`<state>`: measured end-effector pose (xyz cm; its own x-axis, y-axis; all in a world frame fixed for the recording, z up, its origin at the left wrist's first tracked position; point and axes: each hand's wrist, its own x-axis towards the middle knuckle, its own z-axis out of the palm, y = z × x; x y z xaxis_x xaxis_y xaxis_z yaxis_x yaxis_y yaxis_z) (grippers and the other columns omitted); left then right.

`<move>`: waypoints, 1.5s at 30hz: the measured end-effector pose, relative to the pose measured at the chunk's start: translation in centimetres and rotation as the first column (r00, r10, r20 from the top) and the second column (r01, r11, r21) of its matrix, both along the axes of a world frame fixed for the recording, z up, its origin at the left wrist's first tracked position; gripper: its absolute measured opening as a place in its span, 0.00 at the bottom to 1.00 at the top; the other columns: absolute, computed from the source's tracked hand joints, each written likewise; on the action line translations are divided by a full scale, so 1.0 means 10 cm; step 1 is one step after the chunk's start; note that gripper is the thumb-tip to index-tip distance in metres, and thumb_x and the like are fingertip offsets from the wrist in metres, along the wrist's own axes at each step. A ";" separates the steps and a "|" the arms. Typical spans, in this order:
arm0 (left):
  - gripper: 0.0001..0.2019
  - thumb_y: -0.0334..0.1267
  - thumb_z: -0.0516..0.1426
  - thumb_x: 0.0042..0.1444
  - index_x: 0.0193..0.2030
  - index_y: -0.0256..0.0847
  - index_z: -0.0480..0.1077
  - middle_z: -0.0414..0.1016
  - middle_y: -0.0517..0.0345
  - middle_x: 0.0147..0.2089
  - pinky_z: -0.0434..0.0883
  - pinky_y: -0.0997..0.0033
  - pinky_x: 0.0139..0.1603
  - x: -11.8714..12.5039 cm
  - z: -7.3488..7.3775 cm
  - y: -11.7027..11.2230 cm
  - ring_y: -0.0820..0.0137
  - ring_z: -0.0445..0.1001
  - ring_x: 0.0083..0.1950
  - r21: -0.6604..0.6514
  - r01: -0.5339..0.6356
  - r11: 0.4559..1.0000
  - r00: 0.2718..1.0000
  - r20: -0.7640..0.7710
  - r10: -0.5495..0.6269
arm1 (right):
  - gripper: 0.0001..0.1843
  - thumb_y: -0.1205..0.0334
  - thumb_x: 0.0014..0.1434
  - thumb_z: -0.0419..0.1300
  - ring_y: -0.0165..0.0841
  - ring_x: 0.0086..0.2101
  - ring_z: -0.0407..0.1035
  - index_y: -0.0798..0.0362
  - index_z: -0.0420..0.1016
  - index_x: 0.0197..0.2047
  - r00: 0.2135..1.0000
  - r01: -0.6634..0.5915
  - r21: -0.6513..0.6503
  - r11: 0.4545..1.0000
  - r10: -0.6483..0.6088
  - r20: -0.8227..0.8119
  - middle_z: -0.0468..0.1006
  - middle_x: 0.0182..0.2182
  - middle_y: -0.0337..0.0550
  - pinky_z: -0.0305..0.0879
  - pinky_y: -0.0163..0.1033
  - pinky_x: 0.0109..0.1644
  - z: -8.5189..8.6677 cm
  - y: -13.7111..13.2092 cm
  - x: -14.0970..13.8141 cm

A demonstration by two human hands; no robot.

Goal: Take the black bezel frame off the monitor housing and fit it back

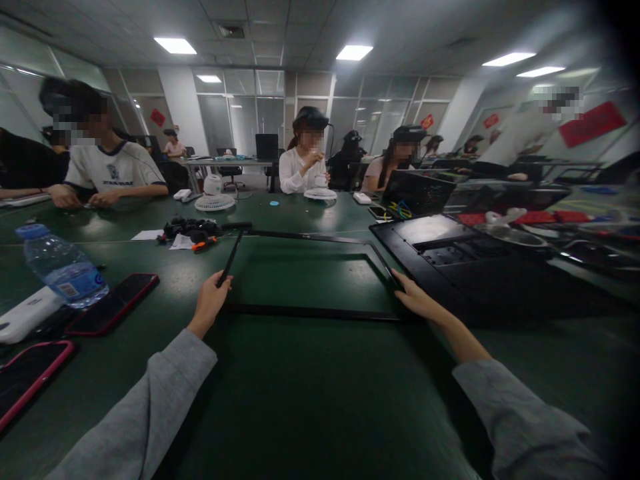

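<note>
A thin black rectangular frame (320,312), with nothing filling its middle, is held over the green table. My left hand (211,297) is closed around its left side, and my right hand (411,293) grips the right side. The far edge of the frame looks tilted away from me, and green tabletop shows through the opening. Close to my right hand lies a large flat black panel (480,273) with a cut-out section near its far part. What the fingers do on the underside of the frame is partly hidden.
On the left are a water bottle (67,267), a phone (114,303), a pink-cased phone (30,380) and a white device (30,313). Beyond the frame lie black parts and an orange-handled tool (204,245). Several people sit around, with white fans (215,202) before them.
</note>
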<state>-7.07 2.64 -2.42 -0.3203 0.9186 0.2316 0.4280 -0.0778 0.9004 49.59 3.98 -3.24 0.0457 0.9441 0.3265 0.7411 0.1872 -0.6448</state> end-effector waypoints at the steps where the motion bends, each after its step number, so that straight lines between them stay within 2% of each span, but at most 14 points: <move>1: 0.18 0.39 0.59 0.55 0.52 0.39 0.77 0.82 0.49 0.46 0.74 0.57 0.51 0.00 0.00 0.00 0.62 0.79 0.41 -0.006 0.001 1.000 1.000 -0.002 -0.001 | 0.33 0.62 0.45 0.58 0.50 0.63 0.64 0.53 0.72 0.57 1.000 0.015 0.012 1.000 -0.015 -0.003 0.76 0.57 0.55 0.53 0.58 0.70 0.01 -0.01 -0.02; 6: 0.20 0.33 0.59 0.54 0.55 0.42 0.76 0.81 0.50 0.53 0.71 0.54 0.59 0.00 -0.03 0.02 0.59 0.79 0.51 0.002 0.042 0.999 0.999 -0.021 -0.042 | 0.30 0.64 0.51 0.56 0.47 0.60 0.68 0.55 0.73 0.59 0.994 0.106 0.054 0.993 -0.107 0.009 0.76 0.57 0.54 0.58 0.55 0.69 0.03 -0.02 -0.06; 10: 0.22 0.31 0.59 0.53 0.56 0.42 0.76 0.81 0.50 0.53 0.69 0.55 0.62 0.00 -0.05 0.03 0.58 0.78 0.56 0.010 0.058 0.998 0.997 -0.045 -0.057 | 0.29 0.64 0.54 0.57 0.47 0.55 0.73 0.56 0.73 0.60 0.988 0.142 0.054 0.988 -0.144 0.051 0.79 0.54 0.54 0.66 0.55 0.63 0.05 -0.03 -0.05; 15: 0.21 0.32 0.58 0.57 0.57 0.40 0.75 0.82 0.49 0.53 0.71 0.57 0.60 0.02 -0.02 0.01 0.59 0.79 0.55 -0.002 0.023 1.000 0.994 -0.106 -0.023 | 0.24 0.63 0.56 0.58 0.47 0.49 0.77 0.54 0.76 0.56 0.970 0.192 0.047 0.980 -0.196 0.140 0.82 0.49 0.51 0.71 0.54 0.57 0.05 -0.02 -0.04; 19: 0.20 0.33 0.58 0.58 0.57 0.38 0.75 0.82 0.49 0.53 0.71 0.61 0.60 0.06 0.02 -0.02 0.62 0.79 0.54 -0.027 -0.013 1.000 0.980 -0.198 0.007 | 0.23 0.63 0.58 0.57 0.47 0.51 0.76 0.55 0.76 0.56 0.972 0.151 0.076 0.986 -0.162 0.173 0.81 0.50 0.53 0.69 0.53 0.58 0.04 -0.01 -0.03; 23: 0.19 0.33 0.57 0.59 0.58 0.37 0.75 0.81 0.49 0.54 0.72 0.65 0.59 0.08 0.06 -0.05 0.64 0.79 0.55 -0.041 -0.033 0.999 0.974 -0.224 0.023 | 0.24 0.62 0.60 0.54 0.48 0.51 0.76 0.57 0.76 0.57 0.968 0.143 0.048 0.989 -0.150 0.201 0.81 0.50 0.55 0.68 0.53 0.59 0.05 -0.02 -0.04; 28: 0.20 0.35 0.58 0.59 0.58 0.36 0.75 0.81 0.47 0.52 0.73 0.64 0.55 0.09 0.14 -0.12 0.62 0.80 0.52 -0.107 -0.106 0.989 0.948 -0.311 0.068 | 0.29 0.68 0.52 0.57 0.44 0.49 0.77 0.53 0.77 0.58 0.975 0.106 0.069 0.992 -0.117 0.188 0.83 0.47 0.50 0.69 0.47 0.58 0.08 -0.05 -0.07; 32: 0.21 0.37 0.58 0.59 0.59 0.36 0.75 0.81 0.46 0.51 0.73 0.61 0.53 0.11 0.19 -0.16 0.59 0.79 0.51 -0.124 -0.125 0.984 0.911 -0.408 0.064 | 0.29 0.70 0.50 0.56 0.46 0.48 0.76 0.58 0.77 0.57 0.961 0.122 0.123 0.985 -0.148 0.231 0.82 0.47 0.54 0.69 0.50 0.58 0.08 0.00 -0.06; 37: 0.20 0.40 0.57 0.61 0.58 0.37 0.75 0.80 0.46 0.53 0.73 0.59 0.54 0.12 0.14 -0.13 0.59 0.79 0.51 -0.065 -0.048 0.997 0.874 -0.486 0.010 | 0.26 0.69 0.54 0.56 0.47 0.46 0.76 0.60 0.77 0.56 0.938 0.188 0.159 0.969 -0.225 0.263 0.82 0.45 0.57 0.70 0.52 0.55 0.02 0.05 0.03; 41: 0.19 0.44 0.56 0.64 0.57 0.38 0.75 0.77 0.46 0.59 0.66 0.53 0.64 0.16 0.13 -0.14 0.58 0.73 0.60 0.086 0.082 0.993 0.848 -0.530 -0.024 | 0.24 0.64 0.57 0.56 0.47 0.47 0.74 0.57 0.77 0.56 0.933 0.246 0.181 0.952 -0.283 0.224 0.82 0.45 0.55 0.69 0.53 0.55 -0.02 0.02 0.07; 43: 0.20 0.49 0.56 0.64 0.57 0.42 0.76 0.76 0.49 0.61 0.64 0.50 0.66 0.20 0.17 -0.19 0.57 0.69 0.64 0.106 0.147 0.983 0.830 -0.554 -0.065 | 0.23 0.62 0.60 0.53 0.46 0.48 0.73 0.56 0.77 0.56 0.934 0.260 0.209 0.943 -0.300 0.192 0.81 0.45 0.54 0.68 0.53 0.56 0.00 -0.01 0.06; 45: 0.22 0.56 0.56 0.63 0.57 0.46 0.76 0.74 0.52 0.62 0.64 0.47 0.65 0.26 0.22 -0.28 0.55 0.66 0.66 0.072 0.192 0.979 0.812 -0.572 -0.117 | 0.23 0.62 0.62 0.50 0.45 0.49 0.72 0.56 0.77 0.55 0.933 0.270 0.263 0.926 -0.319 0.167 0.80 0.46 0.55 0.66 0.53 0.58 0.05 -0.06 0.04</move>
<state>-4.45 -0.13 -0.19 0.0439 0.8976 0.4385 0.8289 -0.2778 0.4856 49.98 3.43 -2.72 0.2193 0.7945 0.5663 0.8958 0.0661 -0.4395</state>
